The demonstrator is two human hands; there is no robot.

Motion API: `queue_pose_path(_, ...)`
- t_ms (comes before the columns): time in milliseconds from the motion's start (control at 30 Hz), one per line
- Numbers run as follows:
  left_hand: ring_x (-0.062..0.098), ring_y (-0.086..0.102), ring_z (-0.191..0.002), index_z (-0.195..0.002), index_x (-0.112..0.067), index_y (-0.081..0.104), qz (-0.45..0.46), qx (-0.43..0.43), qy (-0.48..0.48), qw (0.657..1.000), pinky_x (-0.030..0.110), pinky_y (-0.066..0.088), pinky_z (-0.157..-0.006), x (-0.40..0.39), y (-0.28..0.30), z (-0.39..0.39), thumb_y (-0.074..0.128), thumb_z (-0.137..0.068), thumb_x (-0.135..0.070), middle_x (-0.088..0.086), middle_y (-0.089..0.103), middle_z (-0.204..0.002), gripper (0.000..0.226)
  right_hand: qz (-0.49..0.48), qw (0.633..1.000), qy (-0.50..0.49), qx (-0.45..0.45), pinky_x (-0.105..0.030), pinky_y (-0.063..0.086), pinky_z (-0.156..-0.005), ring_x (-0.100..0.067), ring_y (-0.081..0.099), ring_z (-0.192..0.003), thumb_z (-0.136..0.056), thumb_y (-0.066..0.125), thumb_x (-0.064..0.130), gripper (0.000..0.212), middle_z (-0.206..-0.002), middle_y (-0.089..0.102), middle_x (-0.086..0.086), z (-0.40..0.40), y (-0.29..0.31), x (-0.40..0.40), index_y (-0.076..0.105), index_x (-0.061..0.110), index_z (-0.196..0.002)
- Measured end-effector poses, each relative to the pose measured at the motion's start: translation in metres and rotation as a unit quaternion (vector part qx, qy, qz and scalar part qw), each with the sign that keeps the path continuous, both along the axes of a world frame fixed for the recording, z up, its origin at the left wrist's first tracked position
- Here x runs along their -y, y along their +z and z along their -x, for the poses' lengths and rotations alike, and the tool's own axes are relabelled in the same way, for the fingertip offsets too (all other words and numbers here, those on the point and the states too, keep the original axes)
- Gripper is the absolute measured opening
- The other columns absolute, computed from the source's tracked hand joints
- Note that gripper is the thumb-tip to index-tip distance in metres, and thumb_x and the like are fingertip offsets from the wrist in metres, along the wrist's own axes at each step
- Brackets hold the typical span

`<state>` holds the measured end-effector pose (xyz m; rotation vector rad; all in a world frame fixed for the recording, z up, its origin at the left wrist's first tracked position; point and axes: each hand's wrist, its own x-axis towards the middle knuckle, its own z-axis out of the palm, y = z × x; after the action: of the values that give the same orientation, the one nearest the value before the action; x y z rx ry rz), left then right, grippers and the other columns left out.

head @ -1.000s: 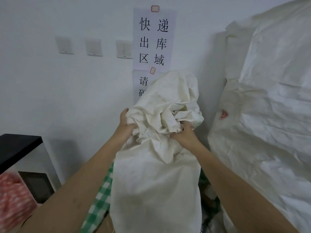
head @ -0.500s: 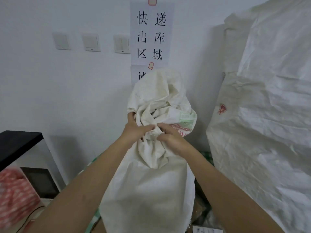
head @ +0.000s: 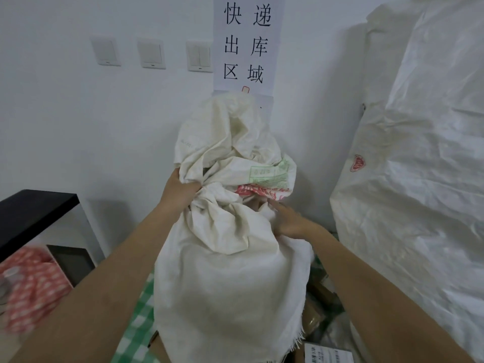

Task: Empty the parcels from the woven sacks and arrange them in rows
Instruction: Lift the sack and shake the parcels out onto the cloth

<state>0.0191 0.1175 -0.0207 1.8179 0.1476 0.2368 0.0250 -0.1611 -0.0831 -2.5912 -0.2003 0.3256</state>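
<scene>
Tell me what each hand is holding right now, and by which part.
The left hand grips the woven sack by its bunched upper part. The right hand lies open against the sack's side just below the bunch, fingers extended, not gripping.

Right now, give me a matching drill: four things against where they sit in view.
Things:
1. held sack
2. big sacks
3. red cloth
4. switches

Places:
A. wall, upper left
B. lower left edge
C. centre, left hand gripping its neck
D. stacked at right

Pairs: 1-C, 2-D, 3-B, 4-A
</scene>
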Motion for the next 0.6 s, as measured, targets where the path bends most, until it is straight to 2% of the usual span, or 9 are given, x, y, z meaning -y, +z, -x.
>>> queue_pose_path(67,0.019,0.055,-0.095,-0.129,-0.02,0.048,0.0,-0.005,0.005,1.0,0.029,0.042,-0.076,-0.006,-0.001,0.002,0.056,-0.086,-0.011,-0.001,0.056,-0.109,0.045,0.038,0.999,0.01,0.028,-0.046,0.008,-0.117,-0.029,0.004,-0.148,-0.084,0.065,0.035,0.095,-0.162,0.001,0.001,-0.008,-0.008,-0.016,-0.001,0.04,-0.152)
queue_pose_path(133,0.018,0.056,-0.089,-0.129,-0.02,0.049,0.007,-0.012,0.015,1.0,0.03,0.041,-0.076,-0.01,-0.002,0.004,0.055,-0.087,-0.011,0.0,0.057,-0.108,0.044,0.061,0.996,0.034,0.051,-0.046,0.009,-0.119,-0.028,0.003,-0.148,-0.086,0.064,0.04,0.082,-0.161,0.005,-0.004,-0.013,-0.013,-0.027,0.015,0.037,-0.151)
queue_pose_path(233,0.02,0.054,-0.092,-0.13,-0.018,0.05,0.02,-0.012,0.032,0.999,0.031,0.041,-0.08,-0.015,-0.002,0.007,0.055,-0.088,-0.011,0.0,0.056,-0.108,0.043,0.122,0.989,0.037,0.077,-0.043,0.025,-0.114,-0.031,0.029,-0.139,-0.092,0.054,0.029,0.044,-0.152,0.03,-0.008,-0.01,-0.018,-0.032,0.048,0.028,-0.136)
queue_pose_path(300,0.02,0.052,-0.095,-0.13,-0.017,0.049,0.021,-0.009,0.04,0.999,0.031,0.04,-0.082,-0.017,-0.003,0.009,0.054,-0.089,-0.012,-0.001,0.054,-0.108,0.042,0.163,0.984,-0.001,0.075,-0.036,0.042,-0.097,-0.03,0.052,-0.116,-0.094,0.051,0.028,0.03,-0.13,0.055,-0.01,-0.007,-0.024,-0.027,0.061,0.019,-0.12)
queue_pose_path(333,0.02,0.051,-0.095,-0.131,-0.017,0.048,0.027,-0.01,0.044,0.999,0.031,0.039,-0.083,-0.017,-0.003,0.01,0.055,-0.09,-0.014,-0.001,0.054,-0.109,0.042,0.165,0.984,-0.015,0.07,-0.033,0.046,-0.09,-0.029,0.058,-0.107,-0.094,0.052,0.026,0.025,-0.119,0.061,-0.008,-0.008,-0.024,-0.022,0.065,0.017,-0.113)
queue_pose_path(400,0.018,0.051,-0.094,-0.131,-0.018,0.048,0.032,-0.005,0.049,0.998,0.03,0.039,-0.081,-0.016,-0.001,0.011,0.055,-0.09,-0.018,-0.002,0.054,-0.109,0.042,0.102,0.99,-0.048,0.083,-0.035,0.051,-0.086,-0.027,0.061,-0.091,-0.091,0.056,0.018,0.012,-0.094,0.064,-0.006,-0.016,-0.009,-0.017,0.068,0.016,-0.09)
queue_pose_path(467,0.017,0.053,-0.096,-0.132,-0.02,0.048,0.04,0.029,0.044,0.998,0.027,0.041,-0.079,-0.013,0.006,0.01,0.056,-0.09,-0.019,-0.005,0.054,-0.109,0.043,-0.055,0.978,-0.116,0.165,-0.042,0.054,-0.075,-0.026,0.058,-0.075,-0.087,0.057,0.011,0.016,-0.075,0.058,-0.008,-0.034,0.019,-0.013,0.057,0.015,-0.072)
queue_pose_path(533,0.016,0.053,-0.103,-0.135,-0.021,0.045,0.062,0.08,0.045,0.994,0.028,0.043,-0.087,-0.008,0.013,0.006,0.056,-0.088,-0.013,-0.006,0.054,-0.115,0.049,-0.15,0.938,-0.162,0.267,-0.03,0.044,-0.061,-0.023,0.051,-0.067,-0.091,0.051,0.009,0.013,-0.073,0.055,-0.009,-0.036,0.056,-0.016,0.054,0.008,-0.078)
queue_pose_path(600,0.014,0.052,-0.108,-0.137,-0.021,0.042,0.069,0.12,0.052,0.989,0.029,0.043,-0.094,-0.002,0.02,0.003,0.053,-0.088,-0.009,-0.007,0.053,-0.12,0.052,-0.236,0.896,-0.196,0.322,-0.02,0.037,-0.055,-0.015,0.043,-0.063,-0.096,0.047,0.01,0.014,-0.074,0.051,-0.006,-0.028,0.075,-0.017,0.051,0.003,-0.085)
